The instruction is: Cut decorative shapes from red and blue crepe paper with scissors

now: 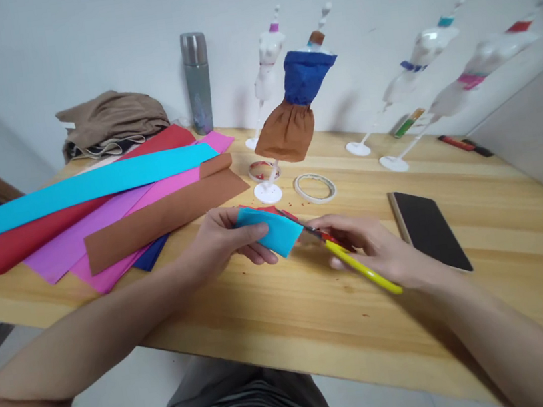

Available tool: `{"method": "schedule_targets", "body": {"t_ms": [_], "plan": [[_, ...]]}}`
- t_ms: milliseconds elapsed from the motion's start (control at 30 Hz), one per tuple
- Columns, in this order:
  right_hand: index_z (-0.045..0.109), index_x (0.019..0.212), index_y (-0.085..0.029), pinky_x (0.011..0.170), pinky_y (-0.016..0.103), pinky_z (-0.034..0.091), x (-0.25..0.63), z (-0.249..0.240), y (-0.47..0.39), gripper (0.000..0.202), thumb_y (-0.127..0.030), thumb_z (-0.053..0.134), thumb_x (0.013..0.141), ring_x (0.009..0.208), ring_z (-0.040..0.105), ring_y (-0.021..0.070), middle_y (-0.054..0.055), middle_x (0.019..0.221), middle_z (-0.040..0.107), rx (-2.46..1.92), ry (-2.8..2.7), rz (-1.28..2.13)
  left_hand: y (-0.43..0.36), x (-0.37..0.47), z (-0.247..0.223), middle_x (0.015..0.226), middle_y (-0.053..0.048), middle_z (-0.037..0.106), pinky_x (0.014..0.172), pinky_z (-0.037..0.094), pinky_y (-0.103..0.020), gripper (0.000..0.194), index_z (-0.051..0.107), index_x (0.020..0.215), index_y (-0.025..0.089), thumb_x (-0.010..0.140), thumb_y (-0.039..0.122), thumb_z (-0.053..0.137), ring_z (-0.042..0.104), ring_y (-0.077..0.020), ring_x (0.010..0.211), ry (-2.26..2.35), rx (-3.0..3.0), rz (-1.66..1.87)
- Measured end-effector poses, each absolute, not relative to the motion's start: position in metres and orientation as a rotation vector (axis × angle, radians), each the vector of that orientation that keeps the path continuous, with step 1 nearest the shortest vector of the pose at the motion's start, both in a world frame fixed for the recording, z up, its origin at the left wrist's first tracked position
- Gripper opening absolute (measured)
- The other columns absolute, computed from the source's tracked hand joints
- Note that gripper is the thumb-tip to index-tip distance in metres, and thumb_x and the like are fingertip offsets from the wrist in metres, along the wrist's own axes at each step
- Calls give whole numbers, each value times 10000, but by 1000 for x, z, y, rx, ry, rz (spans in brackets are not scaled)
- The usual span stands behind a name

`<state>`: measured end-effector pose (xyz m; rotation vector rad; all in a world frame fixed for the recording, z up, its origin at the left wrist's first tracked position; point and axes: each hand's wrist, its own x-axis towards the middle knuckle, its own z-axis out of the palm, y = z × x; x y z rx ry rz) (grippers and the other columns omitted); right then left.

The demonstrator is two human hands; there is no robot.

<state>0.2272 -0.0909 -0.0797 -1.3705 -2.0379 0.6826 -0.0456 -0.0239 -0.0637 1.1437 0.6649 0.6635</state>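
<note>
One blue sheet (282,235), pinched in the left hand (228,236), has scissors (364,270) at its edge, gripped in the right hand (377,246): apparently cutting, the next snip calling for steadiness.

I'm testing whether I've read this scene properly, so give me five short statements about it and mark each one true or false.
1. The left hand holds a light-blue piece. True.
2. The scissors lie untouched. False: the right hand holds the scissors.
3. The brown skirt hangs below a dark-blue top. True.
4. The dark-screened device leans against the bottle. False: it lies on the table, right of the right hand.
5. The bottle stands upright. True.
</note>
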Motion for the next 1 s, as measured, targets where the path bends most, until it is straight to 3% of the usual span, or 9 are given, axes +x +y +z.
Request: {"method": "schedule_targets", "body": {"t_ms": [133,267,367,467,567,667,800,1000], "plan": [[720,1307,-194,863,420,648,219,-82,-94,466,-224,664,844,957,798,279,144,1182,807,-1311,-2279,558,-19,-46,-67,618,-66,756,524,523,-206,366,777,767,140,678,456,938,707,-154,534,609,972,737],[689,1396,-144,922,465,657,206,-84,-102,576,-206,680,824,1155,776,353,209,1313,768,-1361,-2500,365,-14,-43,-70,602,-45,737,521,512,-174,353,725,750,134,673,392,954,694,-126,524,613,873,799],[679,1414,-116,901,490,663,200,-83,-106,608,-194,686,811,1125,779,373,234,1339,746,-1401,-2589,278,-14,-40,-72,611,-38,740,524,515,-167,333,714,764,134,688,358,949,697,-120,531,618,824,792],[714,1346,-148,906,510,647,201,-80,-107,533,-224,689,819,1101,764,374,211,1275,754,-1341,-2570,270,-18,-36,-75,648,-45,763,534,522,-170,308,729,789,135,703,343,937,703,-116,538,645,793,762],[730,1224,-197,901,477,624,201,-79,-106,341,-259,586,920,1074,742,333,168,1174,748,-1190,-2355,377,-26,-32,-76,660,-22,769,521,514,-165,256,740,813,142,742,332,896,704,-107,538,680,813,712],[707,1120,-228,824,425,599,192,-80,-102,235,-354,564,981,917,714,283,112,1014,734,-1121,-2046,491,-34,-28,-74,639,32,757,503,468,-134,184,742,800,157,808,322,824,687,-76,524,685,858,659],[699,946,-223,687,357,570,168,-82,-93,289,-499,751,880,764,679,231,54,871,719,-1208,-1614,852,-38,-22,-71,594,55,731,515,441,-128,130,753,813,160,882,260,707,692,-78,533,739,984,624],[646,718,-223,540,282,507,157,-83,-80,355,-437,927,673,547,575,144,-35,629,635,-1224,-1097,1095,-31,-19,-70,673,-2,747,457,436,-193,92,703,892,133,862,220,707,675,-116,491,789,1103,613]]}}
